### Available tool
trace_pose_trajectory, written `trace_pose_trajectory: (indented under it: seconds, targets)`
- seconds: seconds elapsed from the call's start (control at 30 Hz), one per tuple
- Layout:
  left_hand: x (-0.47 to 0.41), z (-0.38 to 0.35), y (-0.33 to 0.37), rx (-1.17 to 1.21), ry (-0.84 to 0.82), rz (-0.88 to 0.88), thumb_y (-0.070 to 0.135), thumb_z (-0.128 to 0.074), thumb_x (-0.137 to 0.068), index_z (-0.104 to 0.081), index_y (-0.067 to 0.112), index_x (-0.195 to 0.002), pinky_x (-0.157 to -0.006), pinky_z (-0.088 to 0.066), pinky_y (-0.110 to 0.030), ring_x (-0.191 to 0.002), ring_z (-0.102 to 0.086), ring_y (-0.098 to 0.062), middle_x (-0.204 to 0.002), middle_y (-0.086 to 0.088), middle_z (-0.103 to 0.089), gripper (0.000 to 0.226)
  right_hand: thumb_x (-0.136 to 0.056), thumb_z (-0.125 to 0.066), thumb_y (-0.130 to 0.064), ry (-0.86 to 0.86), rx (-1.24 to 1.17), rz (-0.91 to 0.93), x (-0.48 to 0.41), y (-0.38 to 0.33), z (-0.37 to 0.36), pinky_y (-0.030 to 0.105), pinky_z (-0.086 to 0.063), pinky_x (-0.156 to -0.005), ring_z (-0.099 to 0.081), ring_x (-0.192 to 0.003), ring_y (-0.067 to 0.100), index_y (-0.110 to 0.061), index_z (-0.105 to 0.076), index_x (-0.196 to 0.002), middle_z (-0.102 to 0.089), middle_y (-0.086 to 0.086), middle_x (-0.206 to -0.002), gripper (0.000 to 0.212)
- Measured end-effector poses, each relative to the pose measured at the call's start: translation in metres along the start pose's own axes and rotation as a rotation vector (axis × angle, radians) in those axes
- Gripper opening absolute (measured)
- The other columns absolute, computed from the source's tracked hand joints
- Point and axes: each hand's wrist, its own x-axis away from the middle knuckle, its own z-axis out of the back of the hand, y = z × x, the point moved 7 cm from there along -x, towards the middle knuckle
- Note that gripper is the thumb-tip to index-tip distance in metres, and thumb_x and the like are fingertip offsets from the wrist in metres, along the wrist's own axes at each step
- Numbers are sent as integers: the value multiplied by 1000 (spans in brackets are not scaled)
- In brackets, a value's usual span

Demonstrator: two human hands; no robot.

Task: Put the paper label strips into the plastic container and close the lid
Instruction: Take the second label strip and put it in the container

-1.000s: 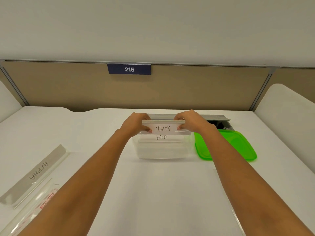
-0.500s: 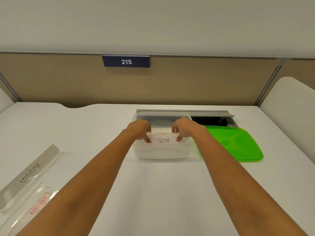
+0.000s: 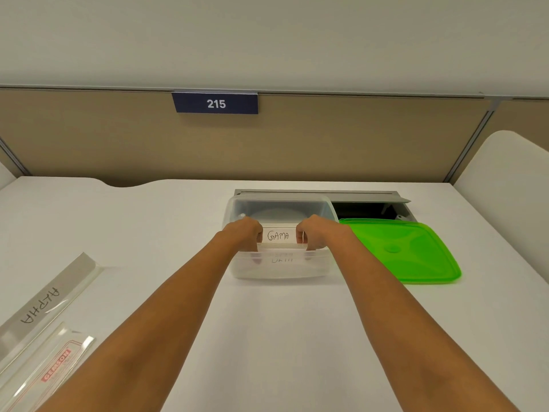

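Observation:
A clear plastic container (image 3: 279,203) stands open at the middle of the white desk. Both my hands reach into its near side. My left hand (image 3: 245,233) and my right hand (image 3: 315,234) pinch the two ends of a white paper strip marked GAMA (image 3: 278,235), held upright inside the container. A second strip (image 3: 280,258) shows faintly through the front wall, below the first. The green lid (image 3: 407,251) lies flat on the desk, right of the container. A strip marked ALPHA (image 3: 41,307) lies in a clear holder at the far left.
A clear sleeve with red print (image 3: 50,370) lies at the desk's front left corner. Behind the container is an open grey cable hatch (image 3: 368,208) set in the desk. A beige partition with a blue 215 sign (image 3: 216,103) closes the back.
My hands have moved down into the container with the strips. The BETA strip that faced me now sits low behind the front wall, and the GAMA strip shows between my fingers.

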Motion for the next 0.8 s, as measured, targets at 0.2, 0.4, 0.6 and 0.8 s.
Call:
trace_pose_trajectory:
  seconds: [0.2,0.4,0.6,0.8]
  targets:
    - [0,1,0,1,-17,14,18,-72,-81,-62,8,-115,-78,-42,-23,-97,-55,-20,-123,-9,-62,37,-85,-61,1,13,-20,1,-1,0,-3,29,-46,-80,-60,-106,29,-14,-62,-113,-56,12,-125,32]
    - [6,10,-3,51,8,14,17,-74,-81,-64,11,-117,-93,-51,-32,-106,-63,-27,-123,-9,-61,38,-86,-59,3,-16,-30,14,1,3,-1,34,-50,-89,-59,-102,26,-15,-60,-117,-53,11,-128,35]
    - [16,15,-3,75,89,36,7,-71,-82,-69,5,-109,-92,-51,-32,-104,-64,-28,-115,-12,-66,27,-83,-63,6,3,-23,14,7,4,5,35,-52,-87,-59,-96,25,-11,-64,-112,-55,12,-126,34]
    - [16,12,-4,74,131,35,-1,-66,-84,-70,3,-106,-92,-51,-32,-101,-66,-29,-113,-15,-67,23,-84,-63,5,40,-25,9,9,3,5,36,-52,-91,-62,-108,30,-11,-64,-113,-56,12,-127,33]
